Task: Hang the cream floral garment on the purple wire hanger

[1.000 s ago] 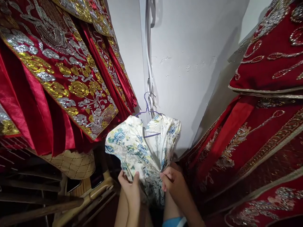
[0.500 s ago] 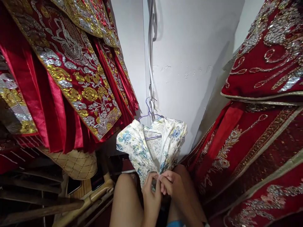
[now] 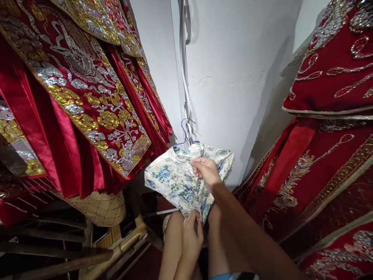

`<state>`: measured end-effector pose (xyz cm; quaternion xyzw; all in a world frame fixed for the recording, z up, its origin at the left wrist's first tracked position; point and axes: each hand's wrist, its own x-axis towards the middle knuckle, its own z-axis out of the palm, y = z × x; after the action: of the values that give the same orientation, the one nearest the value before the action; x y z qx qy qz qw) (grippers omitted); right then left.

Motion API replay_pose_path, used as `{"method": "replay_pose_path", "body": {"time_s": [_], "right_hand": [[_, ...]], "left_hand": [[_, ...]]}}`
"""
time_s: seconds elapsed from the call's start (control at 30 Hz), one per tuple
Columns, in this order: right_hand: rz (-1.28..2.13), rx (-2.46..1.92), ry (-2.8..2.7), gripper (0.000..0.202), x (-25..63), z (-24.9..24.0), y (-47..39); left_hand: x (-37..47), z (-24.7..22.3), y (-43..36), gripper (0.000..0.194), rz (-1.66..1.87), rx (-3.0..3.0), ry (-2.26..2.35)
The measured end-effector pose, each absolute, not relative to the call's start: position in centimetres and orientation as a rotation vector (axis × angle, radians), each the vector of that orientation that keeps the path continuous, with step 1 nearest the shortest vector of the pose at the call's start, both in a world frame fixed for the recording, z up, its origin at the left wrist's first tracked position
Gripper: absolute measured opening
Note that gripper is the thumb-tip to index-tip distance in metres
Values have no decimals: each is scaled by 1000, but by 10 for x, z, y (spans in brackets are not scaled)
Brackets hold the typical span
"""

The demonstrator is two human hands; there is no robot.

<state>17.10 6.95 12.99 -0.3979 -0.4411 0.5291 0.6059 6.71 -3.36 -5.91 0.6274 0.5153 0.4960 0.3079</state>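
Note:
A white short-sleeved blouse with blue and yellow flowers hangs on a thin purple hanger in front of my knees. Its front edges meet in a line running down from the neck, like a zipper. My right hand is closed in a pinch at the top of that line, just below the collar; the zipper pull itself is hidden by my fingers. Lower down, my left hand grips the bottom hem of the blouse where the front edges come together, holding the cloth taut.
Red embroidered garments with gold and silver sequins hang at the left. Beaded red garments crowd the right side. A white wall stands behind. At lower left are a bamboo chair, a tan quilted item and a phone.
My right hand has risen from the hem to the neckline, and the blouse's open front has closed behind it. My left hand has stayed at the hem. The view has shifted slightly.

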Motion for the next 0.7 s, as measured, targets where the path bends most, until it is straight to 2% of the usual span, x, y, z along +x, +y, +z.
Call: {"method": "replay_pose_path", "body": {"time_s": [0.17, 0.27, 0.33, 0.4, 0.47, 0.53, 0.7], "right_hand": [[1231, -885, -1043, 23, 179, 141, 70], [1243, -882, -1055, 26, 182, 137, 66], [1255, -884, -1064, 28, 184, 137, 64], [1270, -885, -1079, 30, 185, 139, 63], [1270, -866, -1107, 31, 185, 140, 61], [1244, -833, -1143, 31, 183, 137, 62], [1063, -912, -1219, 25, 172, 96, 79]], "left_hand": [[65, -36, -28, 20, 1241, 1642, 1200], [58, 13, -13, 19, 1338, 1568, 1112], [52, 55, 5, 28, 1510, 1521, 1136], [47, 94, 25, 39, 1623, 1673, 1168], [44, 121, 44, 36, 1593, 1918, 1199], [44, 135, 57, 24, 1548, 2130, 1228], [40, 138, 64, 20, 1654, 2340, 1353]]}}
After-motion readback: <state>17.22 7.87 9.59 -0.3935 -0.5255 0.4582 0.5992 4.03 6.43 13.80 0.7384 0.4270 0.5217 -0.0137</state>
